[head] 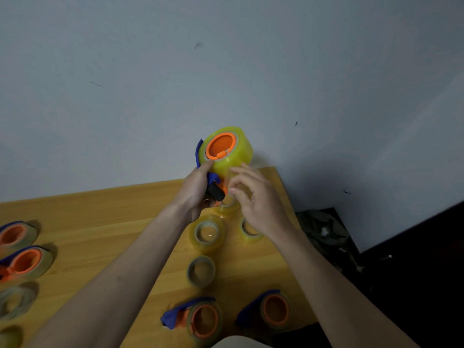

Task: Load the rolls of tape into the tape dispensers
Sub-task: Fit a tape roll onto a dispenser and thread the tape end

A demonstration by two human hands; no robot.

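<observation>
The left hand (194,194) is clenched around the handle of a blue and orange tape dispenser (213,183), holding it up above the far end of the wooden table (100,222). A thick yellow roll of tape (232,153) sits on the dispenser's orange hub, its open face turned toward the camera. The right hand (253,204) is just beside the dispenser, below the roll, with thumb and forefinger drawn together near the dispenser's mouth; whether they pinch a tape end cannot be told, since the clear tape does not show.

Under the hands, three loose rolls (207,233) lie flat on the table, with another (201,271) nearer. Two loaded dispensers (198,320) lie side by side at the near edge. At the left edge lie two more loaded dispensers (23,263) and further loose rolls (13,301), blurred.

No brand, label or writing is readable on any roll or dispenser.
</observation>
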